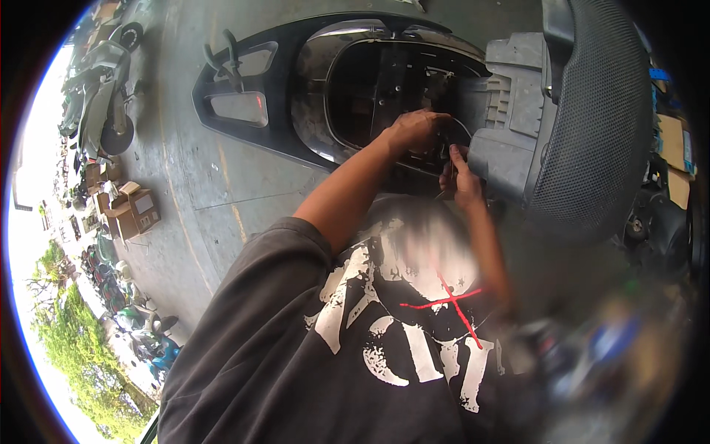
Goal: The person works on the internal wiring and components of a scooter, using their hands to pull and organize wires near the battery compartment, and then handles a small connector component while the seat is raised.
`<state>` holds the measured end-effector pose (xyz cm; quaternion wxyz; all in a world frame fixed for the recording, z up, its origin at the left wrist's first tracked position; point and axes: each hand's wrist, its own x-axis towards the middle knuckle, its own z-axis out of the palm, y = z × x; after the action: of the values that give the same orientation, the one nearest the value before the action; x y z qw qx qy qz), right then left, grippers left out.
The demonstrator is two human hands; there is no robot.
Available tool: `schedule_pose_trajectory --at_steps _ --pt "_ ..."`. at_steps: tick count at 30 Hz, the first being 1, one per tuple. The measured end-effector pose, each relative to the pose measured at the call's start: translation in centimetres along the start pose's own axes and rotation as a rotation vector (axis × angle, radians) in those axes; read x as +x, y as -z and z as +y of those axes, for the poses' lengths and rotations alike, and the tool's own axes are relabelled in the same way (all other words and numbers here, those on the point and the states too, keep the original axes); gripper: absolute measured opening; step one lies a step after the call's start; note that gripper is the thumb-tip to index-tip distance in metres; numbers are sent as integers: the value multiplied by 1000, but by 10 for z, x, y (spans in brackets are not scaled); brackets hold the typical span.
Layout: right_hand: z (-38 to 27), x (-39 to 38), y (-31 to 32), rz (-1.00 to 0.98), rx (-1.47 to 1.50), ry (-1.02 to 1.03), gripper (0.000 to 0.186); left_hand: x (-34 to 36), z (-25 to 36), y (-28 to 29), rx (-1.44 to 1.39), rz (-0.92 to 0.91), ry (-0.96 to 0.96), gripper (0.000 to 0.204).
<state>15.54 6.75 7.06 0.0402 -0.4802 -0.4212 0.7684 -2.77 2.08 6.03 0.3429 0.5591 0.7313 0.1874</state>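
A black scooter body [314,152] lies in front of me, with a wide opening [362,96] in its top. On the right its seat [599,126], with a mesh-textured cover, is tipped up and shows its grey plastic underside [510,152]. My left hand [418,131] reaches over the opening's near right part, fingers closed. Close beside it, my right hand [464,180] is also closed, thumb pressed against a small dark thing. A thin cable [462,124] curves between the hands and the seat's underside. What each hand grips is too dark to make out.
A grab rail [233,63] rises from the scooter's left end. Beyond it on the grey floor [192,148] stand a motorcycle [103,96], cardboard boxes [133,211] and several parked scooters. Cardboard [673,144] and dark parts sit behind the seat. The lower right is blurred.
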Motion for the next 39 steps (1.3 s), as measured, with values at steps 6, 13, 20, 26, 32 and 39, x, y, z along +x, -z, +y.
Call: schedule_pose_trajectory --at_steps 6,13,20,26,32,39 --pt "5 -3 7 18 80 -64 31 0 20 7 40 24 130 34" --pt "28 -7 36 -197 296 -59 39 7 17 7 53 -51 204 21" --pt "-21 -9 -13 -10 17 38 45 -1 11 5 38 13 141 17" --pt "-5 19 -14 82 -154 227 38 -2 21 9 -12 8 59 26" --pt "23 44 13 224 -899 673 29 -6 -10 -7 11 139 -52 23" --pt "18 53 19 213 -1024 966 28 -20 18 0 287 88 116 26"
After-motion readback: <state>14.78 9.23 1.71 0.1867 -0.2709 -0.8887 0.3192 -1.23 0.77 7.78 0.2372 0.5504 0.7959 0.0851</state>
